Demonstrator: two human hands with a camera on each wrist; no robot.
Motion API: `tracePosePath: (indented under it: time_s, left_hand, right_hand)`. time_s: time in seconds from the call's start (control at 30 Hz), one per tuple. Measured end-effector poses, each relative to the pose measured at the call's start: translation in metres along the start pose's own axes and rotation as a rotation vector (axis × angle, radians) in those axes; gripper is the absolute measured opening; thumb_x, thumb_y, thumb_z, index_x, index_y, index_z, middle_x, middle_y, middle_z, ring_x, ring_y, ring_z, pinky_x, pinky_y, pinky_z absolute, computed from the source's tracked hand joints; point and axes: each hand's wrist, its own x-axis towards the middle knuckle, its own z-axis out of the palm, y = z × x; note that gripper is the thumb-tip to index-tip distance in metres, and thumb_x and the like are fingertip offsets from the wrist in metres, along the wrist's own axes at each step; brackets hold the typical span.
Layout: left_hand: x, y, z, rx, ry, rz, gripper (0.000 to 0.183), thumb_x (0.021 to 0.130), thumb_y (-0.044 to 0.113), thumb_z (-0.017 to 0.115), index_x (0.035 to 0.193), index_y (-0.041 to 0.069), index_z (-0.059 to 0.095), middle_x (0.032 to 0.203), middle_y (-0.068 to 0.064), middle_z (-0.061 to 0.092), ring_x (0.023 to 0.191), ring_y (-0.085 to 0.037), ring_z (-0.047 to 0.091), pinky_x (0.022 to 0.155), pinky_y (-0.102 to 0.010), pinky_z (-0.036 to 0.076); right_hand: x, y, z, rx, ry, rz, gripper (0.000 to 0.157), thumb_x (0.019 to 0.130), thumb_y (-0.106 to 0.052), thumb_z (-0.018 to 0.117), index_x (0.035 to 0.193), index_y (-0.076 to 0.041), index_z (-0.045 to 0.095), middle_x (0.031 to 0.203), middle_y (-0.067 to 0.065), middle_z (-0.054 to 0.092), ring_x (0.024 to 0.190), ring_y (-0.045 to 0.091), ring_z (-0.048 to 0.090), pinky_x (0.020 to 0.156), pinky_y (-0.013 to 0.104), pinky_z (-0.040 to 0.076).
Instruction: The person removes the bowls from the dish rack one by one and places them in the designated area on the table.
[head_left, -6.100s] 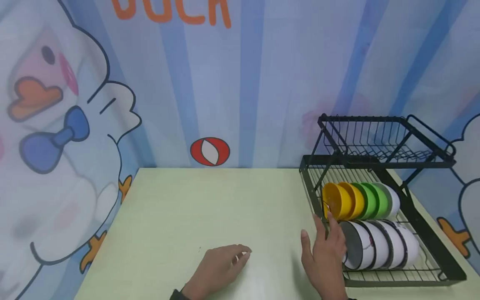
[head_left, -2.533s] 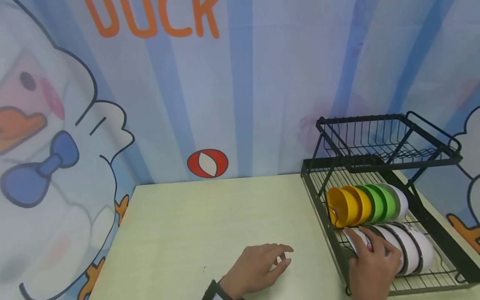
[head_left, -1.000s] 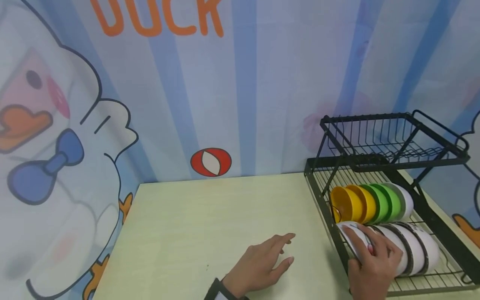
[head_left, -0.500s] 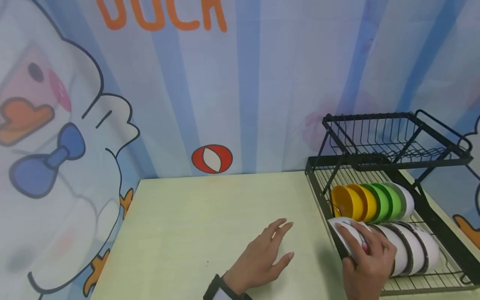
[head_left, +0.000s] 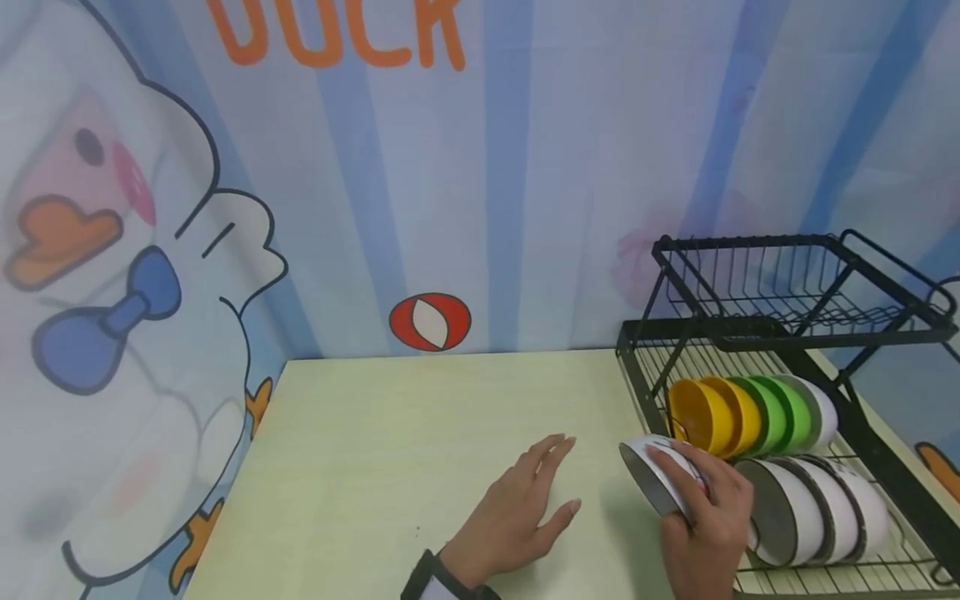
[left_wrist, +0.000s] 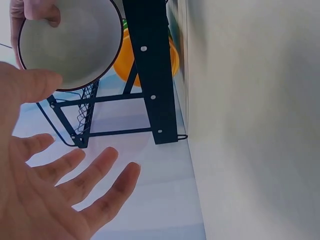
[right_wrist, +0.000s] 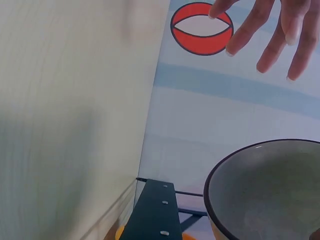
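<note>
My right hand (head_left: 705, 517) grips a white bowl (head_left: 660, 473) with a dark rim, tilted, its grey inside turned left. The bowl is clear of the rack's left side, above the table. In the left wrist view the inside of that bowl (left_wrist: 75, 45) shows, with a thumb over its rim. My left hand (head_left: 517, 512) hovers over the table left of the bowl, fingers spread and holding nothing. Several white bowls (head_left: 795, 512) stand on edge in the front row of the black dish rack (head_left: 633, 367).
Behind them, yellow bowls (head_left: 701, 415), green bowls (head_left: 783, 412) and a white one stand on edge. The rack's upper tier (head_left: 802, 342) overhangs the back. A pale table (head_left: 420, 450) lies to the left, before a printed duck curtain (head_left: 570, 167).
My right hand has lifted the front white bowl out of its row and carried it left past the rack's edge. My left hand's fingers have spread and straightened.
</note>
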Motion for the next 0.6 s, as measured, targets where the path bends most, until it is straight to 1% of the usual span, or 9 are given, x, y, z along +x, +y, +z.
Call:
tracePosePath:
  time_s: [0.07,0.17,0.23,0.3,0.4,0.5,0.6]
  left_hand:
    - [0.000,-0.002,-0.002,0.007,0.012,-0.002,0.065,0.096,0.040,0.046,0.149,0.016,0.017,0.146,-0.005,0.033,0.120,-0.014,0.043,0.089,-0.040,0.051]
    - [-0.002,-0.004,-0.008,0.020,0.041,-0.001,0.065,0.096,0.039,0.047,0.149,0.015,0.018,0.145,-0.005,0.034,0.123,-0.015,0.041,0.091,-0.041,0.050]
    - [-0.003,-0.007,-0.012,0.024,0.067,-0.001,0.064,0.096,0.038,0.047,0.148,0.015,0.019,0.145,-0.004,0.036,0.125,-0.014,0.039,0.092,-0.041,0.048]
    - [-0.003,-0.009,-0.017,0.024,0.095,-0.001,0.062,0.096,0.037,0.048,0.148,0.015,0.022,0.144,-0.004,0.038,0.125,-0.014,0.038,0.092,-0.041,0.048]
    - [-0.004,-0.012,-0.023,0.025,0.119,-0.010,0.060,0.096,0.037,0.048,0.147,0.016,0.026,0.141,-0.003,0.041,0.123,-0.013,0.039,0.090,-0.041,0.049]
    - [-0.005,-0.016,-0.028,0.042,0.131,-0.012,0.058,0.096,0.037,0.048,0.146,0.015,0.028,0.138,-0.003,0.045,0.121,-0.014,0.042,0.089,-0.040,0.049]
    - [-0.007,-0.021,-0.032,0.077,0.144,-0.011,0.057,0.096,0.036,0.049,0.145,0.014,0.030,0.136,-0.004,0.047,0.119,-0.015,0.044,0.087,-0.039,0.050]
  right_hand:
    - [-0.003,0.002,0.003,0.014,-0.025,0.015,0.049,0.061,0.011,0.046,0.095,-0.011,0.076,0.105,0.015,0.067,0.096,0.036,0.049,0.084,0.030,0.034]
    - [-0.005,0.000,0.006,0.017,-0.079,0.064,0.052,0.060,0.014,0.053,0.098,-0.013,0.075,0.108,0.013,0.066,0.097,0.032,0.048,0.080,0.029,0.035]
    - [-0.006,-0.003,0.009,0.026,-0.122,0.102,0.056,0.059,0.018,0.051,0.100,-0.013,0.074,0.110,0.012,0.066,0.097,0.031,0.047,0.077,0.033,0.035]
    - [-0.006,-0.004,0.013,0.033,-0.177,0.142,0.061,0.060,0.020,0.046,0.104,-0.013,0.073,0.113,0.012,0.064,0.099,0.030,0.046,0.074,0.038,0.037]
    - [-0.006,-0.005,0.019,0.046,-0.248,0.174,0.066,0.061,0.024,0.039,0.107,-0.011,0.071,0.115,0.014,0.062,0.101,0.031,0.046,0.072,0.050,0.040]
    - [-0.008,-0.005,0.025,0.044,-0.299,0.195,0.066,0.063,0.027,0.039,0.108,-0.011,0.069,0.116,0.014,0.061,0.104,0.032,0.047,0.072,0.056,0.045]
    - [-0.011,-0.005,0.029,0.023,-0.333,0.183,0.064,0.066,0.030,0.042,0.108,-0.010,0.069,0.115,0.014,0.061,0.105,0.032,0.049,0.072,0.059,0.048]
